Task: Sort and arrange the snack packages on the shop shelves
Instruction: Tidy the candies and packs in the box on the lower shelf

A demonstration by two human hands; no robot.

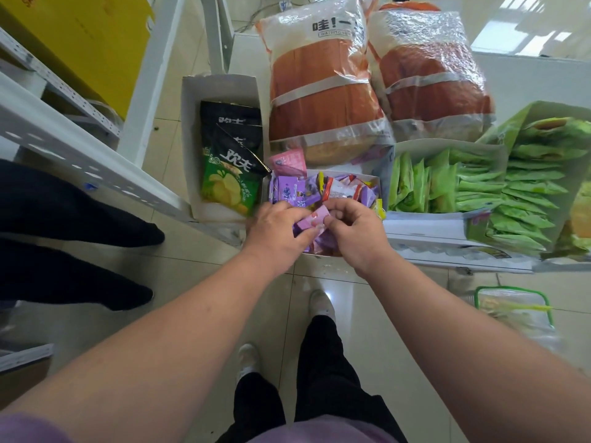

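Observation:
Both my hands reach down into a white box [358, 175] on the floor that holds several small purple, red and orange snack packets [294, 191]. My left hand [276, 230] holds a small bunch of purple packets [311, 219]. My right hand [350, 228] pinches the top end of the same bunch. The lower packets in the box are hidden under my hands.
A white box [192, 129] with black-and-green chip bags [228, 161] stands left of it. White boxes of green packets [447, 183] lie to the right. Two big orange bulk bags [323, 91] stand behind. A white metal shelf rack [73, 145] runs along the left, with another person's dark legs [64, 219].

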